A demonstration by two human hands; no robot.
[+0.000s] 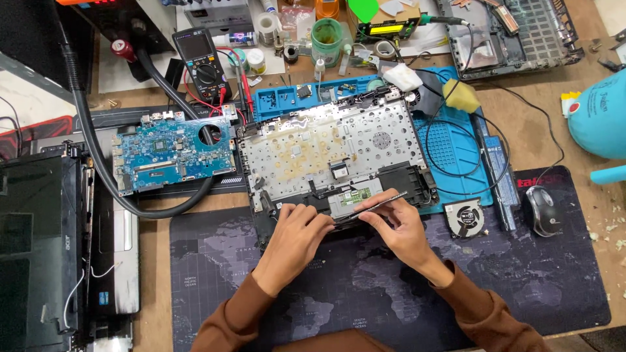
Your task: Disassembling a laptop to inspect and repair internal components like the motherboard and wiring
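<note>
An opened laptop base (326,153) lies in the middle of the desk, its stained metal keyboard backing facing up. My right hand (398,225) grips thin metal tweezers (375,204), the tips pointing left along the case's near edge by the touchpad board (349,195). My left hand (297,234) rests on that near edge, fingertips meeting the tweezer tips. What lies between the tips is too small to tell.
A blue motherboard (173,153) lies left, with a multimeter (202,62) behind it and a black hose (98,156) curving around. A small fan (464,216), a long black battery (497,176) and a mouse (541,210) sit right. A dark desk mat (521,280) covers the front.
</note>
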